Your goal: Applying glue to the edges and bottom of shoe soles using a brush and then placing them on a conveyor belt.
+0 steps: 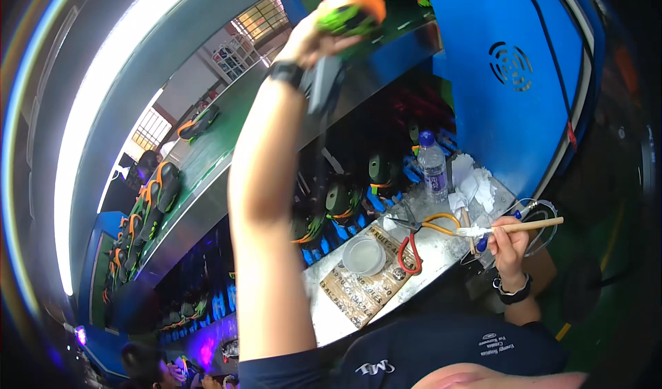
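My left hand (310, 43) is raised high, its fingers wrapped round an orange, green and black shoe (353, 11), blurred by motion. A dark band sits on that wrist, and a grey shape (325, 84) beside it is too smeared to name. Low at the right, my right hand (509, 251) pinches a wooden-handled brush (538, 225), its white-coated end pointing left over the metal bench (327, 320). Near that end lie scissors (412, 232) with one yellow and one red handle. A clear round cup (363, 256) stands on a printed brown sheet (352, 298).
A purple-capped clear bottle (433, 168) and crumpled white tissues (476, 187) stand at the bench's back. Beyond it, shoes (343, 199) sit on blue holders under a green belt (227, 130) carrying more shoes. A blue machine panel (476, 58) rises right. Another person (145, 365) is at lower left.
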`<state>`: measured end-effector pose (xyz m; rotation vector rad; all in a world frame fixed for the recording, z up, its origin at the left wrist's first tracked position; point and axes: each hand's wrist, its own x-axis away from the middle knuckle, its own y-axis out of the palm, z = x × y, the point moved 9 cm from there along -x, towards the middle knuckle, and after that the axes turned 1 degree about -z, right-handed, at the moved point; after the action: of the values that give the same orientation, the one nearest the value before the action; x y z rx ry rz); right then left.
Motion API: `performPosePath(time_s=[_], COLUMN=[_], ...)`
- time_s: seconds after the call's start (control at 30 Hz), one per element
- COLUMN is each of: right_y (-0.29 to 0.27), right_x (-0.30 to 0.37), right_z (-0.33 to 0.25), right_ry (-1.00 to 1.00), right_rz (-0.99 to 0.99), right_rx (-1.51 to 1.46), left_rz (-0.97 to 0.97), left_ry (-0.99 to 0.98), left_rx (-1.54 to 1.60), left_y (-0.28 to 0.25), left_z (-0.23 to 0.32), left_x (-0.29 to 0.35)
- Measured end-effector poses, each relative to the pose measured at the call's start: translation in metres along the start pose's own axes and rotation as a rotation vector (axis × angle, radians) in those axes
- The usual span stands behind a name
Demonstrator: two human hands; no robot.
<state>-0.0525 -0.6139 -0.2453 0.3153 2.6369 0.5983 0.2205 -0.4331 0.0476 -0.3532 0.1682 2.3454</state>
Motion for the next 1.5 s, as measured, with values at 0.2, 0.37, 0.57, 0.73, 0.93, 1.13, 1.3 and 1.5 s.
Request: performPosePath(time_s=[0.2,0.37,0.57,0.73,0.93,1.13,1.3,1.5], right_y=[-0.02,-0.021,-0.029,-0.034,-0.044,-0.026,-0.011,-0.008], right_x=[-0.013,-0.033,-0.056,-0.059,-0.057,-0.058,-0.057,-0.052], right_z=[0.014,0.029,0.048,0.047,0.048,0.058,0.048,0.04], right_ry=[0.029,0.044,0.07,0.051,0.017,0.064,0.07,0.061], right_rz=[0.107,0.099,0.17,0.244,0.296,0.208,0.16,0.133], right_rx=[0.033,0.056,0.114,0.177,0.197,0.167,0.134,0.1], left_rz=[0.243,0.889,0.735,0.779,0.521,0.891,0.887,0.782], left_ry=[-0.48,-0.492,-0.982,-1.191,-0.97,-1.031,-0.864,-0.746], left_rx=[-0.365,-0.894,-1.759,-1.821,-1.821,-1.479,-1.358,-1.295], left_y=[-0.098,-0.238,-0.344,-0.4,-0.395,-0.399,-0.325,-0.248], left_z=[-0.035,0.045,0.055,0.04,0.018,0.039,0.044,0.07], left_x=[-0.006,0.094,0.151,0.171,0.146,0.192,0.191,0.21])
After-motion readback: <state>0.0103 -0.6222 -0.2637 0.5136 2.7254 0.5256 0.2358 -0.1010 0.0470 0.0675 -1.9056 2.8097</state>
